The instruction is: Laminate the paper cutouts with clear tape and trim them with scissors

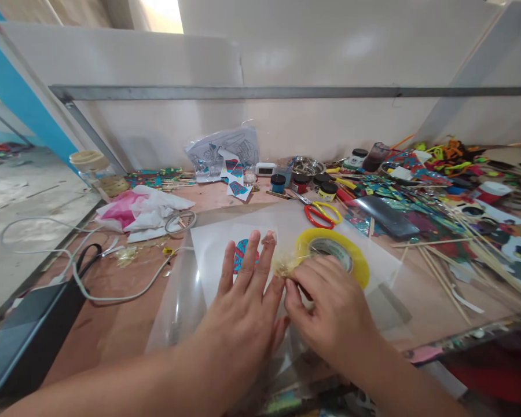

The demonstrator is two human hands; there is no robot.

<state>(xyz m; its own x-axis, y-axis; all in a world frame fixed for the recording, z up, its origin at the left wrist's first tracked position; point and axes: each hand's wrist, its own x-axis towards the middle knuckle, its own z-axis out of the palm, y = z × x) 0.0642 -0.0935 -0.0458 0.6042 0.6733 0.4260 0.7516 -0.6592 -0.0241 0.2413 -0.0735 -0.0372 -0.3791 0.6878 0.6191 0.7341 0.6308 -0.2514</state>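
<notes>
Found left hand flat, fingers spread apart, over white sheet, partly covering blue-and-red drawing. Noted small brownish scrap at middle fingertip. Observed right hand with thumb and forefinger pinched together on crumpled yellowish film, just beside left forefinger. Could not confirm contact between film and left forefinger. Located yellow tape roll lying flat beyond right hand, partly hidden by knuckles. Recorded red-and-yellow scissors behind roll, near small lidded jars.

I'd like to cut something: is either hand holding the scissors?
No, the scissors lie untouched just beyond the yellow tape roll.
</notes>
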